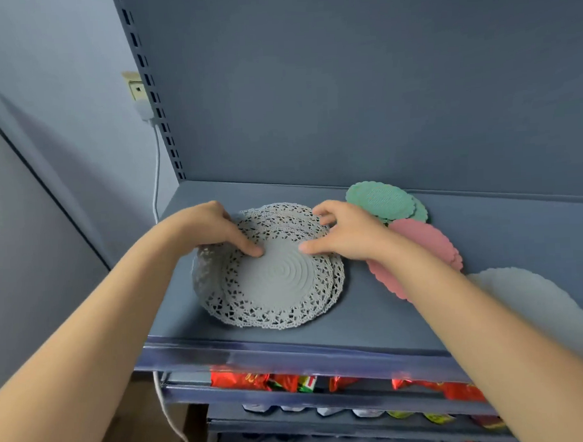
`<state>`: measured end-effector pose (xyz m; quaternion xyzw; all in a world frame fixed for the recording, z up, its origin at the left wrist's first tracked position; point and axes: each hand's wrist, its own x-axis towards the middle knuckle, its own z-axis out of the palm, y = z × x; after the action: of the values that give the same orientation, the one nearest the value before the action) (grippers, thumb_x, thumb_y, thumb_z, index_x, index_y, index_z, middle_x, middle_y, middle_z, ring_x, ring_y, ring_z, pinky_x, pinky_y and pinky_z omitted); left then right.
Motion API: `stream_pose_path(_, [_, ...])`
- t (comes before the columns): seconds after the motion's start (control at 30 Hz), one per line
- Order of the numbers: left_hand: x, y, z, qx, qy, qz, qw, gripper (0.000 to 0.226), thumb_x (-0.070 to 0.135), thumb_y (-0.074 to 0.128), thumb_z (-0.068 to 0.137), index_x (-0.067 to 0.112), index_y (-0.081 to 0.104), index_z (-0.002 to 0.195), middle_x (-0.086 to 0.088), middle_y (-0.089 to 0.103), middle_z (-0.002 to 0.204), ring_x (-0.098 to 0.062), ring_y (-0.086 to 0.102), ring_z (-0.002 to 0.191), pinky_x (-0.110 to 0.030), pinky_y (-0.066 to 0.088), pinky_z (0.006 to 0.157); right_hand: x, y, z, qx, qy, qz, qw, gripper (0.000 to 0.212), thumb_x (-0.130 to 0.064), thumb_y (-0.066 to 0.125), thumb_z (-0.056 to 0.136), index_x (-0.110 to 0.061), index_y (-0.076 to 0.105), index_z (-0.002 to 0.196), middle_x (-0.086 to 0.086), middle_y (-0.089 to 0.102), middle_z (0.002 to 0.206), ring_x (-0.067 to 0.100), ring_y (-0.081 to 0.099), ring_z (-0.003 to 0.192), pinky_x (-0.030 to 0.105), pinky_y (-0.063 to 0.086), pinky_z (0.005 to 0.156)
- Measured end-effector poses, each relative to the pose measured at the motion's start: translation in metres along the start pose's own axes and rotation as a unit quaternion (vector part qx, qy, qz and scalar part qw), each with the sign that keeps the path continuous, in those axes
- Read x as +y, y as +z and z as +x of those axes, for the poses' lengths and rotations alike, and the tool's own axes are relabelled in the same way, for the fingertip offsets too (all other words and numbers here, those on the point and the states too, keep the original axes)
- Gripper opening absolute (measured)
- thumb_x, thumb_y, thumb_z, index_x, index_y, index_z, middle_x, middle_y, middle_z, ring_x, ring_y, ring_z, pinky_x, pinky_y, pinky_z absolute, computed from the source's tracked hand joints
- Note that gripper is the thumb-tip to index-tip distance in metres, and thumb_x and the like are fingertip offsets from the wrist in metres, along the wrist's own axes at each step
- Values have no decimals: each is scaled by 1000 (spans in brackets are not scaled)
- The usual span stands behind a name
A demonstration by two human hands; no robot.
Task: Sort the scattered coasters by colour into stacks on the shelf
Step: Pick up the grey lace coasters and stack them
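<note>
Shelf [404, 319]: dark blue, with a blue wall behind.
Grey coasters [279, 288]: a lacy pile near the shelf's front left.
Left hand [213, 231]: thumb on top, fingers curled round the pile's left rim.
Right hand [344, 233]: thumb on top, fingers bent at the pile's back rim.
Green coasters [379, 200]: by the back edge.
Pink coasters [425, 245]: just in front of the green ones.

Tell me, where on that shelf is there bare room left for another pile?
Bare shelf lies at the back right, behind the white coaster, right of the green coasters and pink coasters. A narrow strip runs in front of the grey lace coasters. The middle is crowded: left hand and right hand hold them.
</note>
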<state>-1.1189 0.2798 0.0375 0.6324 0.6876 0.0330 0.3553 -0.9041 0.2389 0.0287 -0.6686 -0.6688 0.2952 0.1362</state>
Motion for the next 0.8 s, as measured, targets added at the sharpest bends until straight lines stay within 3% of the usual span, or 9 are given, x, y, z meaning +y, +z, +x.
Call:
stream_pose_path(0.17, [-4,-4,3,-76,26,-98,992,72,31,92,38,7,66,100,-5,71,104,-24,64,99,-37,48,95,-14,8,3,-15,93,-65,993,102,-50,87,51,-12,42,134,8,41,138,24,45,125,36,41,100])
stream_pose_path(0.3, [-13,-5,1,-66,116,-112,985,63,29,93,48,21,67,104,6,72,104,-15,64,101,-33,45,98,-13,11,6,-21,128,18,991,87,-41,92,46,-7,52,116,3,58,122,22,55,110,34,47,92])
stream_pose_path(0.4, [-15,-2,-7,-113,189,-201,955,58,2,83,63,19,62,114,2,72,107,-17,68,100,-36,51,93,-11,11,4,-19,149,112,982,76,-28,93,48,-7,49,107,1,56,108,19,53,101,28,43,80])
stream_pose_path(0.47, [-16,3,-13,-123,215,-266,932,57,-11,75,68,13,59,118,-6,71,111,-25,68,100,-40,54,87,-8,12,5,-25,159,165,973,95,-31,96,37,-9,49,117,1,59,116,19,55,106,31,45,89])
stream_pose_path(0.57, [-19,4,-21,-118,236,-357,896,52,-15,71,68,5,60,115,-15,70,109,-33,68,97,-43,57,80,-4,17,-2,2,137,249,959,117,-36,96,30,-20,35,129,-3,54,126,20,51,117,42,42,103])
stream_pose_path(0.67, [-8,0,-30,-110,269,-434,852,52,-14,72,61,6,63,108,-15,72,103,-31,71,87,-38,59,69,3,12,-21,62,79,405,909,112,-30,96,34,-30,34,128,-4,62,120,18,60,112,46,46,100])
stream_pose_path(0.8, [41,11,-50,-137,321,-512,784,45,-10,66,61,10,65,101,-13,73,95,-28,72,78,-35,58,64,22,-13,-59,100,73,601,790,97,-25,93,41,-16,51,128,9,69,114,26,68,101,46,52,91])
